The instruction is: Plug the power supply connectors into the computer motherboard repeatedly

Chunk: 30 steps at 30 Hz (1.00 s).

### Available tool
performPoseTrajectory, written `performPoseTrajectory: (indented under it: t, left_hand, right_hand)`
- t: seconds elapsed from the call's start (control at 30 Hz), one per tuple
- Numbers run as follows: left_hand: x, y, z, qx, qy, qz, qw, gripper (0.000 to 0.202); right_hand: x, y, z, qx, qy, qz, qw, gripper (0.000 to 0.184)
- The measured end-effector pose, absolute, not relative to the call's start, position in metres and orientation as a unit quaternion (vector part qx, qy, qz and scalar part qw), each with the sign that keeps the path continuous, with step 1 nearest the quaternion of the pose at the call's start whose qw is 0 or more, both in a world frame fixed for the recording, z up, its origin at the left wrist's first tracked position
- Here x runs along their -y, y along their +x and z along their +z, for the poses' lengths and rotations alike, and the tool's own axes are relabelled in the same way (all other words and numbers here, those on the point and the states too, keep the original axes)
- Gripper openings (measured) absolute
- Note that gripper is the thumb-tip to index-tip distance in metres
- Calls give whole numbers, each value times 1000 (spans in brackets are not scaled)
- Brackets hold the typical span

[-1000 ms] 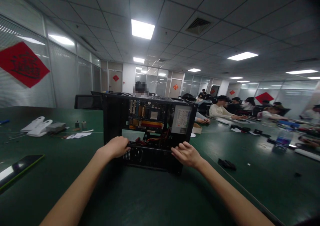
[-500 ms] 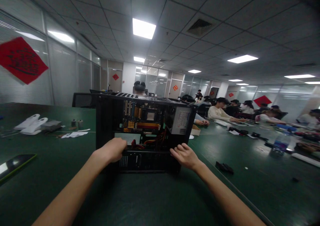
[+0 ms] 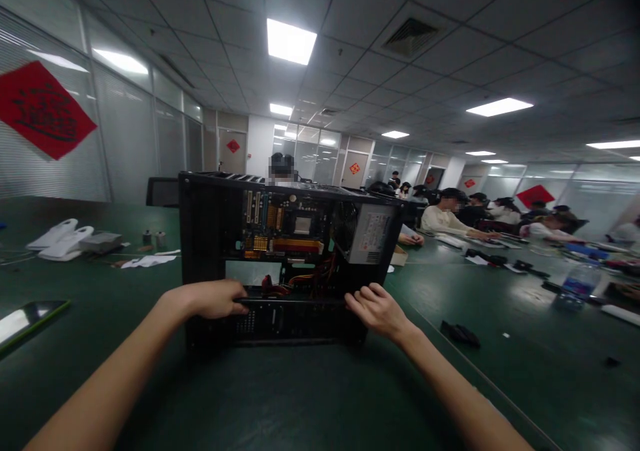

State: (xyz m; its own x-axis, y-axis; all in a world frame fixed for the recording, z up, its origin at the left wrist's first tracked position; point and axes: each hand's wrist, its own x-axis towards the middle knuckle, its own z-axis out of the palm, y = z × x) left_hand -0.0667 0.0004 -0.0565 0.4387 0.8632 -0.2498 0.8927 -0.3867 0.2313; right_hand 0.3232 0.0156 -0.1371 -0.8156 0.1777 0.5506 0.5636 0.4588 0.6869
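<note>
A black computer case [image 3: 203, 238] with its side open stands in front of me on the green table. Inside it show a motherboard [image 3: 287, 218], a silver power supply [image 3: 373, 234] at the right and a bundle of coloured cables [image 3: 310, 278]. My left hand [image 3: 215, 298] grips the black lower bar of the case at its left end, fingers curled over the edge. At the bar's right end, my right hand [image 3: 373, 310] is closed on the same bar with its fingers bent.
The green table [image 3: 280, 398] spreads around the case. To the left are a tablet [image 3: 30, 324], white plastic bags [image 3: 60, 241] and a grey box [image 3: 100, 241]. At right lie a black cloth-like item [image 3: 460, 334] and a water bottle [image 3: 580, 281]. Other people sit further along.
The case looks slightly larger and nearer. My left hand has turned flatter along the bar, its fingers now over it. My right hand keeps its hold with little change.
</note>
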Motion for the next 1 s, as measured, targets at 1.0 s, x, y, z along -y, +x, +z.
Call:
performPoseTrajectory:
  t: [1.0]
  left_hand:
    - [-3, -73, -56, -525, 831, 85, 164, 65]
  right_hand:
    - [-45, 132, -70, 911, -400, -50, 85, 31]
